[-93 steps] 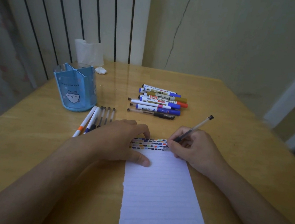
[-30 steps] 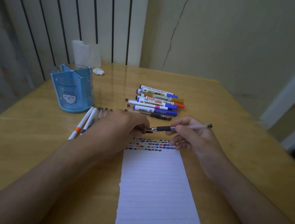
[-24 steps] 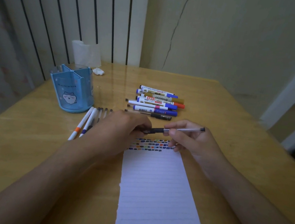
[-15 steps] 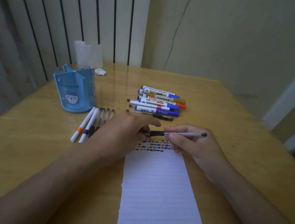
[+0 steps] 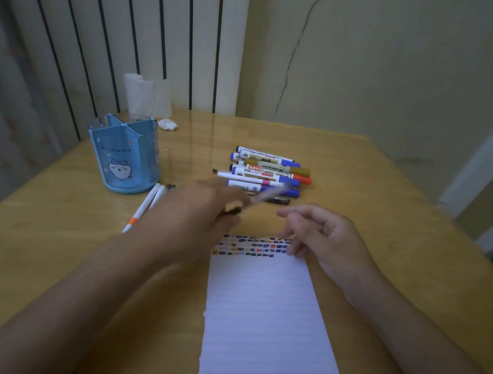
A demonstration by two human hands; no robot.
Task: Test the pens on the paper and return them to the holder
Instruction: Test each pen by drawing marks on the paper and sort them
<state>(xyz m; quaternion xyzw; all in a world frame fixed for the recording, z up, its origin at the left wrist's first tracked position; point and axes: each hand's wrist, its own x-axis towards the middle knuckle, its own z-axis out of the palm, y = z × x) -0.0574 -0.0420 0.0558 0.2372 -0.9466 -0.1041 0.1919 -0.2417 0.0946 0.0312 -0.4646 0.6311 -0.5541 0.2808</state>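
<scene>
1. We judge the step in hand to be carrying the tested clear pen [image 5: 268, 196] toward the holder [image 5: 124, 154]. Our left hand [image 5: 205, 210] grips the pen at its dark end; the picture is blurred there, so we cannot tell if the cap is on.
2. Our right hand [image 5: 323, 232] hangs over the paper [image 5: 260, 326] with loose fingers, holding nothing.
3. To do it well, we should lift the pen clear of the row of pens [image 5: 151, 203] lying by the holder, then drop it upright into one compartment.
4. The pen is slim and see-through, pointing up and right over the pile of markers [image 5: 268, 172].
5. The holder is blue, divided, and looks empty.
</scene>
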